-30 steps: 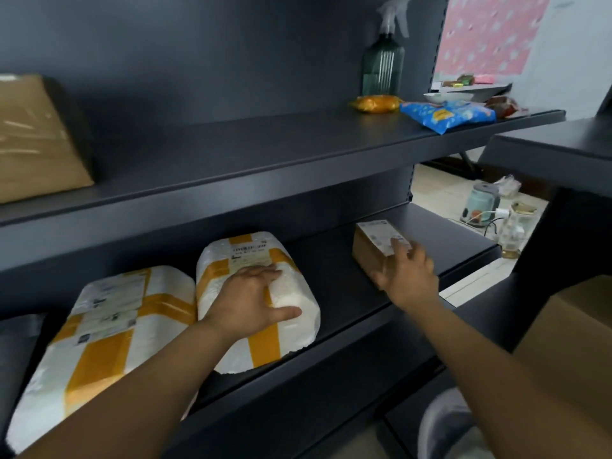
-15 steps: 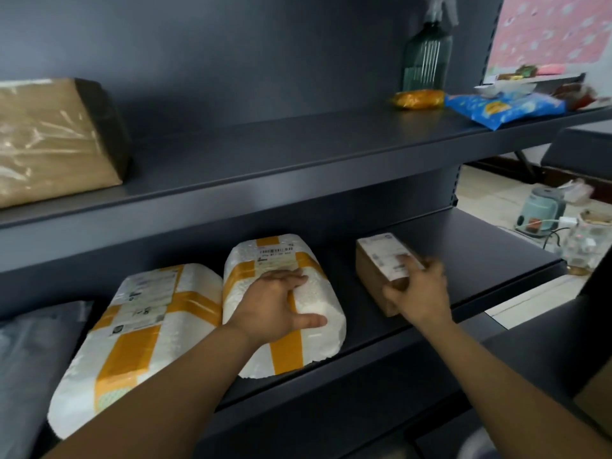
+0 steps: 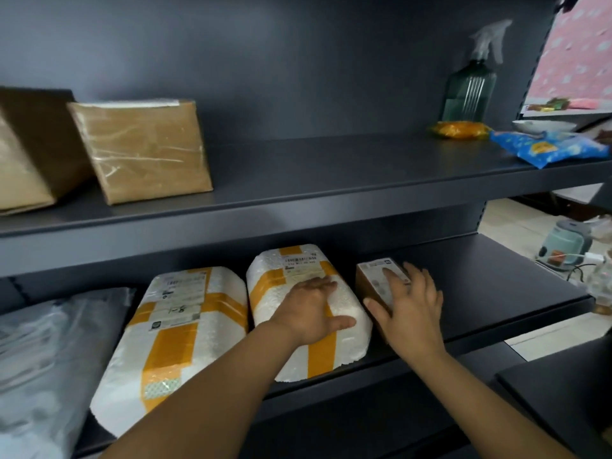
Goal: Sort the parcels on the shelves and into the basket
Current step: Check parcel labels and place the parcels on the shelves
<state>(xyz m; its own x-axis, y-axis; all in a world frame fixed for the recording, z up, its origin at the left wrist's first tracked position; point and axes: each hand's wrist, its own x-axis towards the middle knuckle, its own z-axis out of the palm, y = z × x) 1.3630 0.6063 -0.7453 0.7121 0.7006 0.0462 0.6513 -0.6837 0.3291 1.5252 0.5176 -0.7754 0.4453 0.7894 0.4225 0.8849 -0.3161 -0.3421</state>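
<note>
Dark grey shelves face me, and all the work is on the lower shelf. Far to the left of both hands lies a grey bag, then a big parcel in white foam and yellow tape, just left of the left hand's fingers.

The left hand lies flat on the middle parcel, fingers straight and pressed together, thumb stuck out to the right. It has not shifted from that spot in the last second, so it looks to be steadying the parcel.

What has changed is the small box. A second ago it stood well off to the right with bare shelf between; now it sits just beside the middle parcel, perhaps touching it, directly under the right hand's fingers. The right hand covers its top with fingers spread, index along the label, thumb at the near left corner. It seems to press and slide rather than clasp.

Above the fingers, the upper shelf holds two brown boxes at left and a spray bottle with snack bags at right.

To my eye the row is now closed up, leaving free shelf right of the right fingers for further parcels. No basket is in sight.
</note>
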